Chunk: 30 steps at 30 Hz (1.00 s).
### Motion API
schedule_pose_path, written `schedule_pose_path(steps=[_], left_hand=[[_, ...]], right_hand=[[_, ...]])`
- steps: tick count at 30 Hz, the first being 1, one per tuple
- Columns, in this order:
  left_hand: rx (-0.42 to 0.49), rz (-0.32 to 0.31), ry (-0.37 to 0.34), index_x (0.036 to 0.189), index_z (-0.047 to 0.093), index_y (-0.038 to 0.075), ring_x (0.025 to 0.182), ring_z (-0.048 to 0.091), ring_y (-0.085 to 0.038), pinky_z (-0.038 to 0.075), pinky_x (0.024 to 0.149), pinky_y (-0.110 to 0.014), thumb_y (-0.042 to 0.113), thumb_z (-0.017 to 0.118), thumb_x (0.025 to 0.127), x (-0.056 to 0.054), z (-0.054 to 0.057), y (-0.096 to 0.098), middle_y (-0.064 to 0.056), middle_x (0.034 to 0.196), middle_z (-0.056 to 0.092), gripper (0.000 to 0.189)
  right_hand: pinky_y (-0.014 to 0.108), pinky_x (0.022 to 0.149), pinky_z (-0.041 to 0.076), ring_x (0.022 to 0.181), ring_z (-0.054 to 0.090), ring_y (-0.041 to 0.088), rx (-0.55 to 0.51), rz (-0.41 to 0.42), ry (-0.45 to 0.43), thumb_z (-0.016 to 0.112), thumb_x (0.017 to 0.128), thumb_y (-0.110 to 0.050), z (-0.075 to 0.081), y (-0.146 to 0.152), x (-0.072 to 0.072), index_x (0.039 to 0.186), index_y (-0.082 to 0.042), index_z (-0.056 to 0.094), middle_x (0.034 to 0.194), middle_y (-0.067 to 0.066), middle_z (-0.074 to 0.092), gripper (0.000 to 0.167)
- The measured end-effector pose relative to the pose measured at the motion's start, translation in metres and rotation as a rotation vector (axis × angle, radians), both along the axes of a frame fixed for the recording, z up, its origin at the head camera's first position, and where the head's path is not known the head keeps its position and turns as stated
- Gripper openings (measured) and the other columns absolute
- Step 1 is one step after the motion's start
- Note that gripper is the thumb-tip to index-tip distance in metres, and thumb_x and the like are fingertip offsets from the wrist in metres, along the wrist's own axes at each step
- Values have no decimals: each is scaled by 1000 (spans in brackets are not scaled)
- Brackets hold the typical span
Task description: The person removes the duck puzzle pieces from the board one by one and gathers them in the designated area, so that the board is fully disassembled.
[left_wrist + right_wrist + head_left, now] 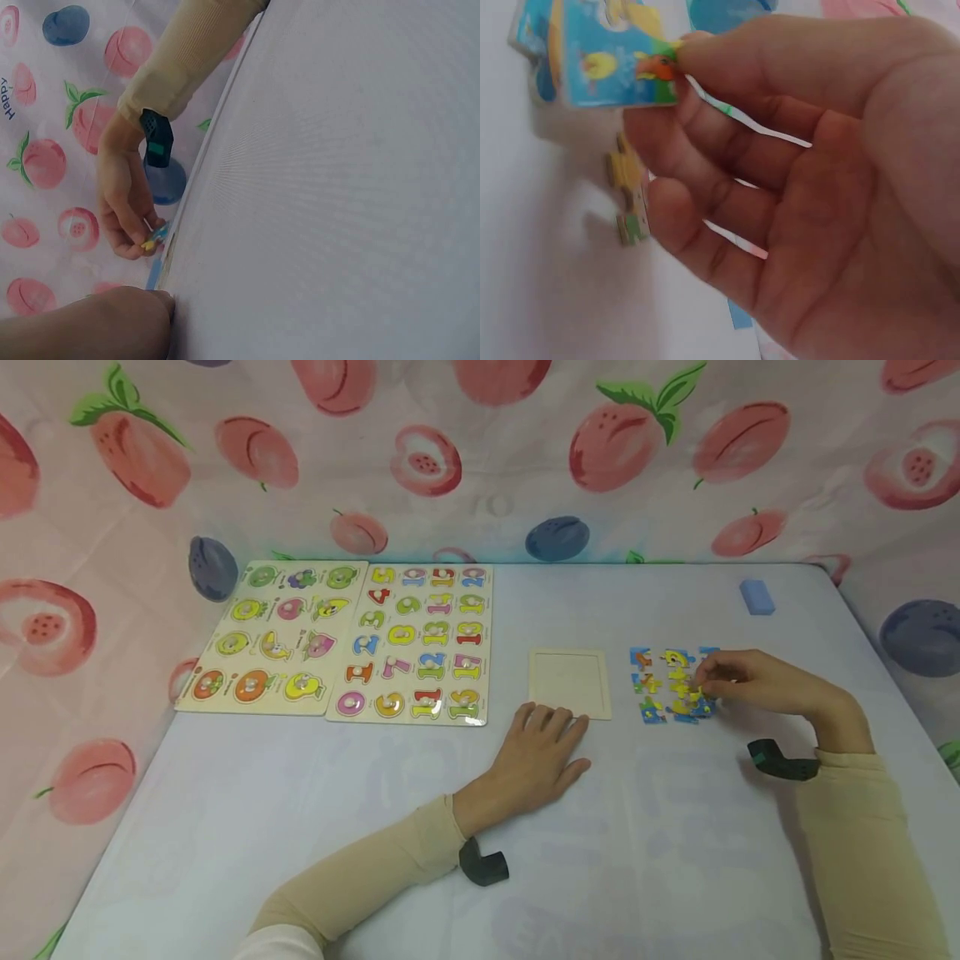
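Observation:
My right hand (772, 685) pinches a jigsaw puzzle piece (619, 64) between thumb and fingertips. Blue with yellow and green print shows on the piece in the right wrist view, where the other fingers are loosely bent. Below and beside it lie several loose jigsaw pieces (651, 710) in rough rows, partly hidden by the hand. Palm down on the table, my left hand (534, 758) has its fingers spread and its fingertips at the near edge of a square wooden puzzle frame (609, 693). Bare board shows inside that frame.
Left of the frame lies a number peg board (408, 681), with a fruit peg board (258, 627) beside it. A blue block (757, 597) sits at the back right of the white table (600, 860). Fruit-print cloth (495, 468) hangs behind.

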<state>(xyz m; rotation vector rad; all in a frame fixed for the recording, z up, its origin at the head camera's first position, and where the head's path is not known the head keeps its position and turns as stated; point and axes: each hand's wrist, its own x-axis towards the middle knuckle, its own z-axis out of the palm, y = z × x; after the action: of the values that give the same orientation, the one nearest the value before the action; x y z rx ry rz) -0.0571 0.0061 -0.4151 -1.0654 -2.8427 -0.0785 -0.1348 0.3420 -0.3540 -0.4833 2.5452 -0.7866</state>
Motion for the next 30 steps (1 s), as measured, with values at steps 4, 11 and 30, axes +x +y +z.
schedule_pose_path(steps=[4,11,30], left_hand=[[0,-1,-4,143,39,20,121,40,-18,26,110,-45,52,36,97,0,0,0,1,130,45,55],[6,-4,1,143,39,20,121,40,-18,27,109,-46,52,36,97,-1,0,0,0,130,46,55],[8,-1,1,143,39,20,121,40,-18,27,110,-45,51,36,97,0,1,1,1,130,45,55]], right_hand=[[18,75,47,88,54,8,43,-22,-68,56,96,-21,1,5,0,106,-9,62,103,5,63,18],[16,76,46,89,52,6,120,-67,-87,59,93,-25,0,13,0,108,-7,63,107,6,63,24],[16,75,42,87,50,6,141,-46,-23,62,92,-20,-5,20,-1,99,-9,67,101,4,63,14]])
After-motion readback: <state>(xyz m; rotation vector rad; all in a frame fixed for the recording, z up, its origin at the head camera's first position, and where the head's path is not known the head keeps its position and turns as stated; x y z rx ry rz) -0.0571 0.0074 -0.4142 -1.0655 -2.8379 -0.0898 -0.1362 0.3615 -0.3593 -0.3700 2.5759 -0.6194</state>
